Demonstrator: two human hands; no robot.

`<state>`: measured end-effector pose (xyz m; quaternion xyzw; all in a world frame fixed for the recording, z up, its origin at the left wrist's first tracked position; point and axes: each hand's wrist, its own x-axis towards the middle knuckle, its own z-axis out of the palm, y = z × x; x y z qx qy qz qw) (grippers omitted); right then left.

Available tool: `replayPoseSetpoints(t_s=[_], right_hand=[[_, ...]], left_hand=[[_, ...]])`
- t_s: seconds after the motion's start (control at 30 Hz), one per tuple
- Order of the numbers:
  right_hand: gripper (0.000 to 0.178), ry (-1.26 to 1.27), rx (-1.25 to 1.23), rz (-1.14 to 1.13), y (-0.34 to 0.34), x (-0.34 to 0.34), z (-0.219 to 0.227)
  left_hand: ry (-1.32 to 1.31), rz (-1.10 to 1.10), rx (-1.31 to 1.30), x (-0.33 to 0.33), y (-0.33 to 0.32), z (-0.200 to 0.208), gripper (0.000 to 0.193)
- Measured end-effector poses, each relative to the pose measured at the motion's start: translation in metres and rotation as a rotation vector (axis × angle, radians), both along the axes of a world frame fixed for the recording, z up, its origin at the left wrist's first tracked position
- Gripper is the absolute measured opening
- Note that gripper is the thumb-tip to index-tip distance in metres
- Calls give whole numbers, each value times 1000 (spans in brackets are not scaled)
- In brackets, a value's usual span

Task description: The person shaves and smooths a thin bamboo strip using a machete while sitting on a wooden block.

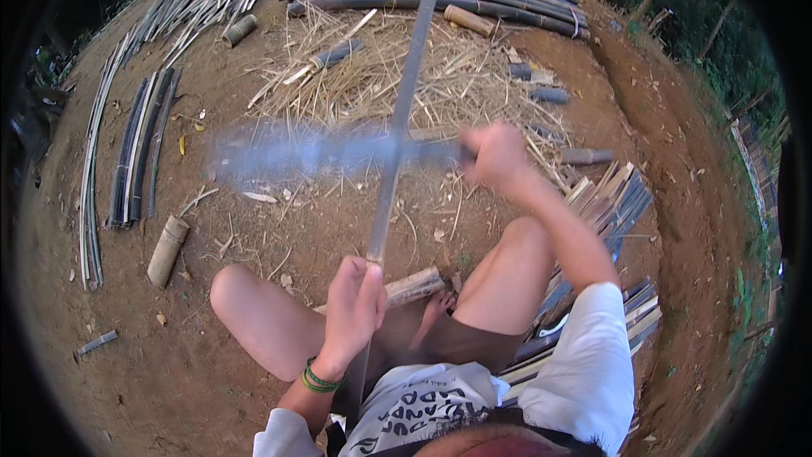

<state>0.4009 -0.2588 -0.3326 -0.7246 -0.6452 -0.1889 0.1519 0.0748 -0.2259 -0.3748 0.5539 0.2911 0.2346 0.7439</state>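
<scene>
My left hand (pixel 353 305) is closed around the near end of a long, narrow split-bamboo strip (pixel 410 89), which points away from me and slightly upward to the right. A green band circles that wrist. My right hand (pixel 497 152) grips the handle of a machete (pixel 313 155), its long blade pointing left and smeared by motion. Blade and strip cross in the view; whether they touch, I cannot tell. Below them, between my bent legs, lies a short bamboo section (pixel 414 288).
Bamboo shavings (pixel 355 85) cover the ground ahead, with long bamboo poles (pixel 440 2) behind. Split strips (pixel 622 203) are piled at my right. On the left lie a dark bamboo bundle (pixel 127 161), thin strips (pixel 95 195) and a cut bamboo piece (pixel 168 251).
</scene>
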Motion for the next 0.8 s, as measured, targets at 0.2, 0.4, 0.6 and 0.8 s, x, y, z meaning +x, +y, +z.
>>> replayPoseSetpoints(t_s=[0.2,0.4,0.6,0.8], right_hand=[[20,282,207,-265,20,67,26],[11,105,-169,-16,-2,-13,8],[24,339,118,-359,4,87,29],[8,161,-104,19,-12,10,12]], left_hand=[[-32,-75,-85,-9,-11,-3,20],[-29,-34,-51,-12,-9,-12,19],[-17,-149,-152,-30,-28,-9,14],[-19,-64,-106,-23,-13,-12,15]])
